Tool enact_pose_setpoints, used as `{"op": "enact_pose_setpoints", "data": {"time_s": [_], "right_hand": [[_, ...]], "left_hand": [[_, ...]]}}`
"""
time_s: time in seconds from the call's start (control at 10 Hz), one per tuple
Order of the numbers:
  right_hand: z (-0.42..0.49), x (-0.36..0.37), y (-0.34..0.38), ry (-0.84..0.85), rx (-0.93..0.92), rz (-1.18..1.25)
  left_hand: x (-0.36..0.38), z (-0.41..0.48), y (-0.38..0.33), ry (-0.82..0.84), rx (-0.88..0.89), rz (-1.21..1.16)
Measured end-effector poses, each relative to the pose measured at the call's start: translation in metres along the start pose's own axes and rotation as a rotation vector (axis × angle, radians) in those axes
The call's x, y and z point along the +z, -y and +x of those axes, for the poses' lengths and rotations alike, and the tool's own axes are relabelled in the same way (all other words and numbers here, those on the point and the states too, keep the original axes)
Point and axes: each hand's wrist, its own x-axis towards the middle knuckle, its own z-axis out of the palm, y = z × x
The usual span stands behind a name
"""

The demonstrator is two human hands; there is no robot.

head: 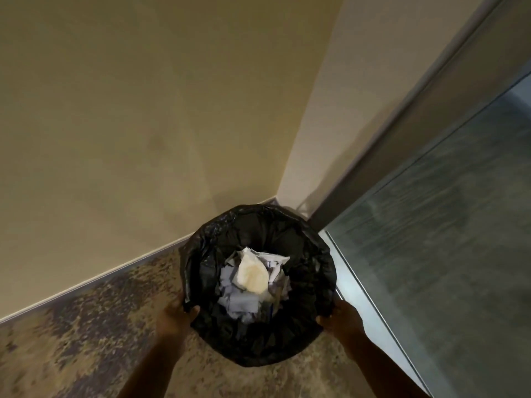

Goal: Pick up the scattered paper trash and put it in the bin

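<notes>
Lower centre of the frame: the bin, round and lined in crinkled black plastic, is upright by the wall corner, its mouth facing up at you; the paper trash lies inside it, pale grey-white scraps under a cream crumpled wad whose long axis runs roughly top to bottom of the frame; any print on the scraps is too blurred to read; your left hand grips the rim at lower left, thumb hooked over its edge; your right hand curls round the rim at lower right; mottled carpet lies below.
</notes>
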Motion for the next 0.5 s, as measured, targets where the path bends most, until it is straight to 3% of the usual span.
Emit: {"op": "enact_pose_setpoints", "data": {"time_s": [0.1, 0.3, 0.5], "right_hand": [[-0.003, 0.0, 0.001, -0.019, 0.0, -0.01], [-0.023, -0.002, 0.013, -0.032, 0.012, -0.087], [-0.064, -0.009, 0.016, 0.016, -0.163, -0.4]], "left_hand": [[0.0, -0.002, 0.0, 0.084, 0.032, 0.102], [0.004, -0.036, -0.012, 0.064, 0.109, 0.443], [-0.011, -0.09, 0.006, 0.032, 0.298, 0.888]]}}
